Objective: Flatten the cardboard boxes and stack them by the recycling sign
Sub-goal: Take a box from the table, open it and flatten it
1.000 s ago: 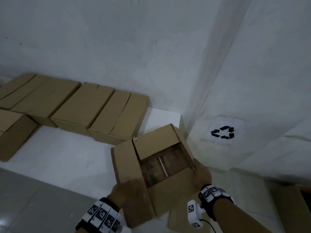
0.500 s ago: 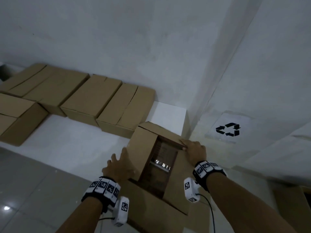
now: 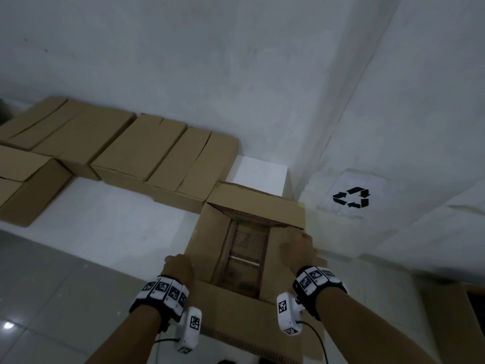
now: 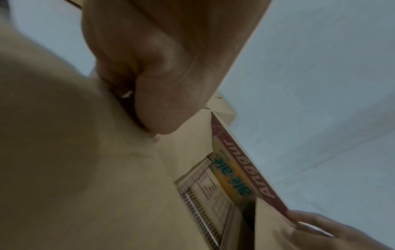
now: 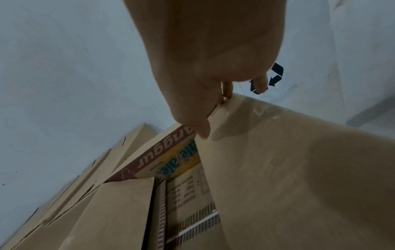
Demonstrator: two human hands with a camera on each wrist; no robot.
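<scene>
An open cardboard box [image 3: 257, 206] stands upright in front of me, flaps spread, with red and yellow print showing inside. My left hand [image 3: 178, 266] grips the outer edge of its left flap [image 3: 207, 237]; the left wrist view shows the hand [image 4: 149, 76] curled over that cardboard [image 4: 85, 169]. My right hand [image 3: 298, 248] pinches the top corner of the right flap, thumb on the front [image 5: 203, 76] and fingers behind the board [image 5: 299, 169]. The recycling sign [image 3: 351, 197] is on the wall just right of the box.
A row of closed cardboard boxes [image 3: 141, 148] lines the back wall on a white platform [image 3: 105, 219], with another box [image 3: 26, 185] at the far left. Grey tiled floor [image 3: 39, 298] lies lower left. More cardboard [image 3: 451, 324] sits at lower right.
The box has turned from a tilt to face me squarely. My left hand slid down from lying flat on the left flap to gripping its edge. My right hand kept hold of the right flap.
</scene>
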